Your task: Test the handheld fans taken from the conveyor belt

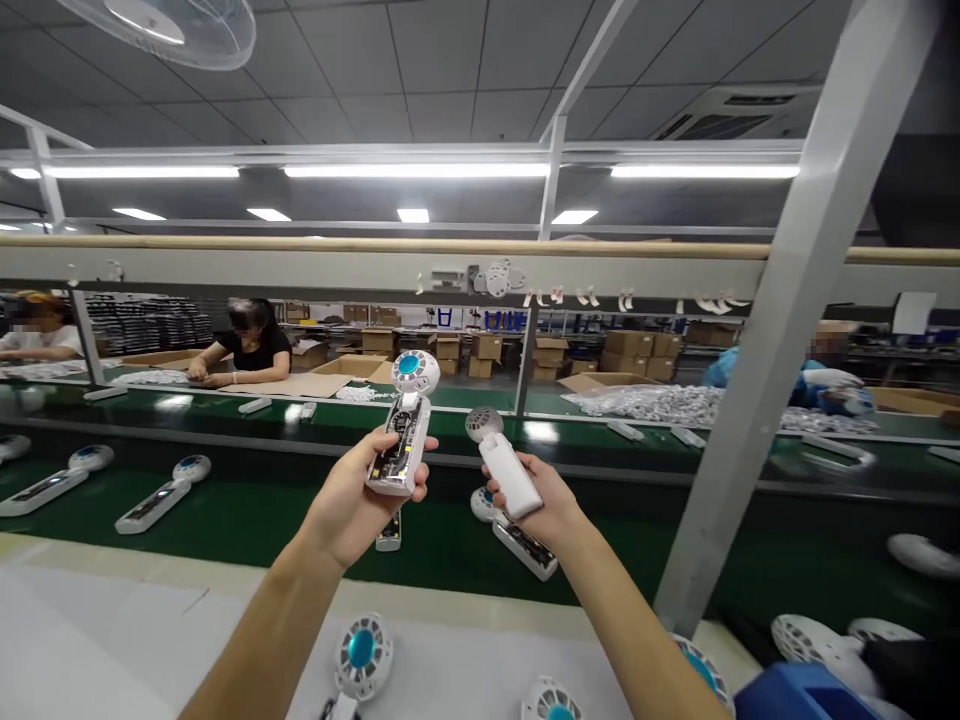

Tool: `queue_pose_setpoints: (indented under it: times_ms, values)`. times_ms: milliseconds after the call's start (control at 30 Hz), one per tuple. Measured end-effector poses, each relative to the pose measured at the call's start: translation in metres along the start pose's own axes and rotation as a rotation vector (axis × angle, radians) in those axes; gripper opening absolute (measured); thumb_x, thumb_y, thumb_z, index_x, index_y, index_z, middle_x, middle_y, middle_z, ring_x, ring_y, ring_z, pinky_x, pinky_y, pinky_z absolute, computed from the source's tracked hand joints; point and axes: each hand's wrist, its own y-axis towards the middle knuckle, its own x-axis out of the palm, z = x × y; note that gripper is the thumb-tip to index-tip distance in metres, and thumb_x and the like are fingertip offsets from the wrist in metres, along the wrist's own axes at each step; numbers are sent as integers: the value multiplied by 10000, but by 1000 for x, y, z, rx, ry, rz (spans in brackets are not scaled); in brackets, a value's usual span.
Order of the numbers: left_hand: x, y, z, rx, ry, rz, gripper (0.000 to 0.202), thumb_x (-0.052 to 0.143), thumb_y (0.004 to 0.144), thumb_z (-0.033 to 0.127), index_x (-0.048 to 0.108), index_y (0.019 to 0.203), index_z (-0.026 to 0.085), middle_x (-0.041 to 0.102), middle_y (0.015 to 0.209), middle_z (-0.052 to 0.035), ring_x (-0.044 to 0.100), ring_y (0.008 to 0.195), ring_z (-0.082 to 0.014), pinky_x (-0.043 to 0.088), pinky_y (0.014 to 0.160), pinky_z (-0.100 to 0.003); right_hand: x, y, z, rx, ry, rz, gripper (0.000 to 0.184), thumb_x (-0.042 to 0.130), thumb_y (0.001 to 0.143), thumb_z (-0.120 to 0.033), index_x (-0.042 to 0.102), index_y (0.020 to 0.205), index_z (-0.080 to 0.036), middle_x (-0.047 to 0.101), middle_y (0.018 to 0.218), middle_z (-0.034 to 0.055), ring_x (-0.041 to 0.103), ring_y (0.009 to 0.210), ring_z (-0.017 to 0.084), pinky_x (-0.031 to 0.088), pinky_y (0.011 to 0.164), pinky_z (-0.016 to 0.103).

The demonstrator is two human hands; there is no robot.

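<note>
My left hand (pixel 346 505) grips a handheld fan (pixel 400 445) by its handle, raised over the green conveyor. Its round white head has a blue centre, and the handle's open face bares a dark circuit board. In my right hand (pixel 553 503) is a white fan casing (pixel 511 478) with a smooth handle and a grey slotted round head; whether it is a whole fan or only a shell, I cannot tell. The two pieces are held apart. Behind my right hand, another open-handled fan (pixel 525 545) lies on the belt, partly hidden.
Several fans lie along the green conveyor (pixel 247 510). More fans (pixel 364 650) rest on the white worktop (pixel 112 630) before me. A slanted metal post (pixel 780 300) stands at right, near a blue bin (pixel 806 692). Co-workers (pixel 251 345) sit across the line.
</note>
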Motion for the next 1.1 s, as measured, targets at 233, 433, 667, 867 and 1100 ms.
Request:
queue_pose_setpoints:
  times_ms: [233,433,667,867,1100]
  values:
    - [6,1,-10,33,132,11,310,547,884,142,588,1188,98,713,1100,-172,693,690,-174,587,605,-275,4,-16,-17,-151,-91,121,182,597,913,-176,642,1085,-135,730,921,91,674,685,156,553,560,234]
    - [6,9,-25,93,279,25,476,597,839,123,463,1292,182,718,1133,-127,740,681,-203,601,616,-281,25,-29,-10,-101,-127,168,121,525,902,-66,601,949,-147,706,827,65,699,699,163,590,621,268]
    - [6,12,-29,99,240,11,572,632,765,82,390,1267,210,712,1112,-89,716,617,-182,579,527,-272,32,-46,-10,-195,-278,-72,459,553,771,18,530,1187,-175,714,917,65,736,910,239,636,680,334]
    - [9,5,-26,129,226,-86,586,671,762,96,367,1246,223,698,1139,-96,721,644,-199,603,560,-315,39,-61,-9,-424,-408,-177,695,678,735,-110,441,1371,-260,685,1104,59,689,1061,258,633,683,311]
    - [7,7,-29,129,245,-174,667,659,780,105,356,1352,266,660,1210,-107,714,681,-187,596,571,-303,40,-69,-10,-510,-450,-232,860,679,757,-159,280,1506,-304,613,1303,77,655,1133,258,627,724,321]
